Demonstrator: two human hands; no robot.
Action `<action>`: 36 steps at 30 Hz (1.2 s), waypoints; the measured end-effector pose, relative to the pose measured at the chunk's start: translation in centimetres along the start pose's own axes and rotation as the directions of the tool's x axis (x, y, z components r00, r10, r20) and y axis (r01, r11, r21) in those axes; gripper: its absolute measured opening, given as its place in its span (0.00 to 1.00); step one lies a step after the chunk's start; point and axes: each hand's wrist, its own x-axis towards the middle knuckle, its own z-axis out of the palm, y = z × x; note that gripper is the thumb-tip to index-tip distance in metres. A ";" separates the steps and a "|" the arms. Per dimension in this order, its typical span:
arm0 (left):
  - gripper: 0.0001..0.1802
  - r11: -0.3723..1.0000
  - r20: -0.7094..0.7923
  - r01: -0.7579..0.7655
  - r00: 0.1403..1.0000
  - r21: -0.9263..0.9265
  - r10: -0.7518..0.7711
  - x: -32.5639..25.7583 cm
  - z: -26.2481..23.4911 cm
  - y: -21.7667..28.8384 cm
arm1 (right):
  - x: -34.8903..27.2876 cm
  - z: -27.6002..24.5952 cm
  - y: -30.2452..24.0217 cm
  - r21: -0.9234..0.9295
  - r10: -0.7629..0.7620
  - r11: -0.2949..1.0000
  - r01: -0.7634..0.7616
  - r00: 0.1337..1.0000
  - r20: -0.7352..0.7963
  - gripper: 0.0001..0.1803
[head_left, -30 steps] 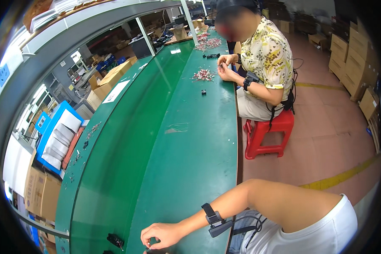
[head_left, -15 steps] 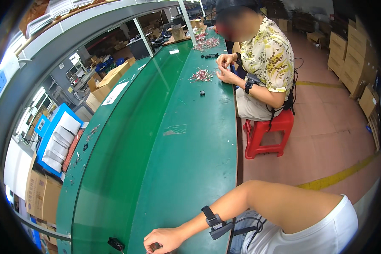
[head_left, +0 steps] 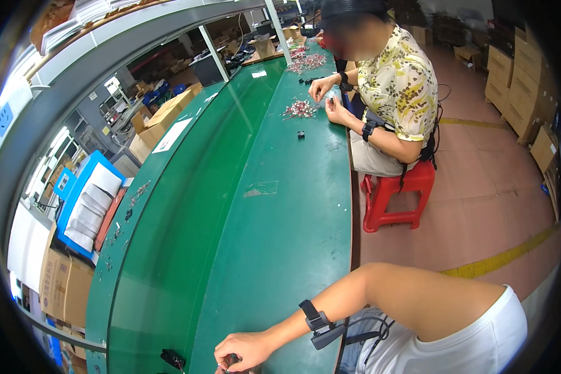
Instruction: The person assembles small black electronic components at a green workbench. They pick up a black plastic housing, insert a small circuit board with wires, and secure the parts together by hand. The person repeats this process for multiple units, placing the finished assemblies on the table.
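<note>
My right hand (head_left: 246, 350) is low in the picture, over the green table's near end. Its fingers are bent into a pinch, and what they hold is too small and too near the lower edge to make out. A black device strapped to a band (head_left: 320, 325) sits on the wrist. Left of the hand lies a small black part (head_left: 172, 358) with a thin pale wire. My left hand is out of view.
Across the long green table (head_left: 280, 230), a co-worker (head_left: 396, 81) sits on a red stool (head_left: 399, 196), hands near a pile of small red and white pieces (head_left: 300, 110). A small black block (head_left: 301, 134) lies nearby. A blue bin (head_left: 87, 202) stands left.
The whole picture has shifted slightly. My right hand keeps its pinch in nearly the same place. The co-worker's hands have moved apart, one reaching further toward the pile.
</note>
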 end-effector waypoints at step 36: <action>0.26 0.995 0.039 -0.089 0.995 0.051 0.087 0.0 -0.4 0.8 | -0.6 0.1 -1.2 0.069 0.182 0.981 -0.183 0.983 0.012 0.06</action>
